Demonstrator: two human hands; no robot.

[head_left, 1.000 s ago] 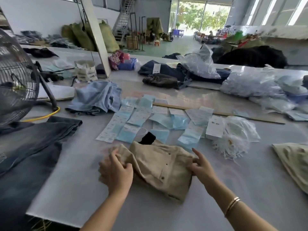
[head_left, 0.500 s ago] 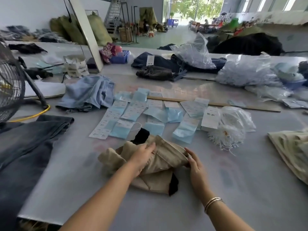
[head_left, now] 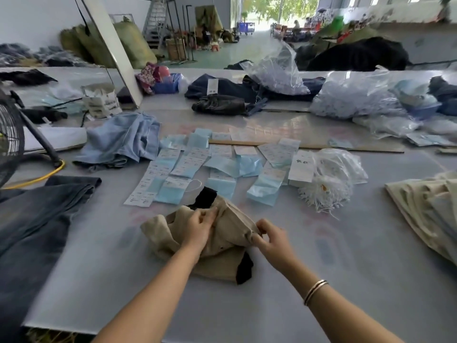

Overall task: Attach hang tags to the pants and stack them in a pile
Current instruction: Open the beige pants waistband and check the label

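At the near middle of the table [head_left: 321,280] lie the tan pants [head_left: 222,238], bunched and folded over themselves, with dark lining showing at the far and near edges. The left hand [head_left: 199,226] pinches a fold of cloth at the top of the bundle, and the right hand [head_left: 272,240] grips the right-hand edge with curled fingers; neither holds a tag. The step in hand looks like finding the waistband or a loop where a tag can go. To do it well, the hands should spread the cloth flat enough that a single layer is exposed, so a string does not catch two layers together. The tags [head_left: 188,167] lie in rows just beyond the pants, and the bundle of white strings [head_left: 324,191] sits to the right of them, within reach. Cream pants [head_left: 430,206] lie piled at the right edge, probably the stack, so keeping the folds tidy now should make stacking easier.
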